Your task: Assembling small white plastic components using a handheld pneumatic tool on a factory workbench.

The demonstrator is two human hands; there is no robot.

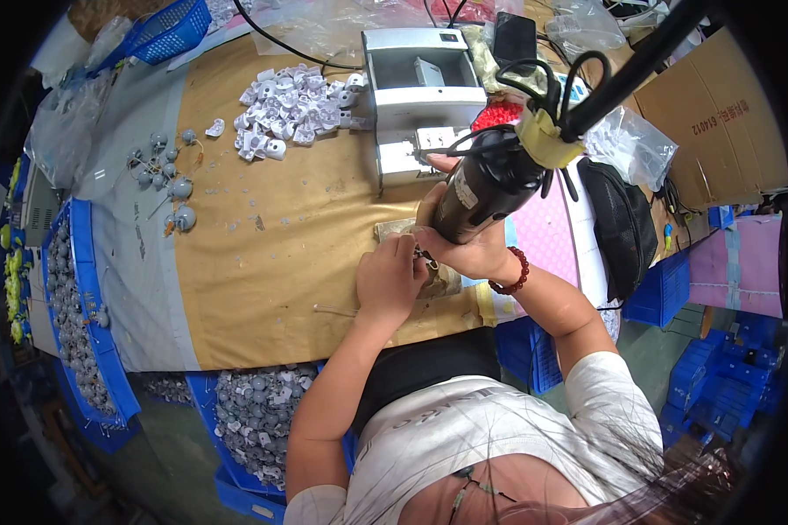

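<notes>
In the head view, the one view here, the landmark is a grey-and-white metal box with an open top at the far side of a brown-covered table. On the person's side of that box, the right hand is wrapped round a black cylindrical power tool with a cable, thumb and fingers closed on its lower body. The left hand, also on the near side of the box, has its fingers bent and drawn together at a small dark-and-white part; whether they actually grip it cannot be told, as the fingers cover most of it. Beneath lies a tan block. The tool's tip is hidden, so contact with the part cannot be confirmed.

The piece at the fingertips looks unfinished, its work probably under way. Plenty appears to be left: just left of the box spreads a large heap of loose white plastic pieces, and farther left lies a small group of grey ball-shaped parts with wires. Nearer the person and left of the box, many grey-and-white round parts fill a blue plastic bin; whether these are done or waiting cannot be told.
</notes>
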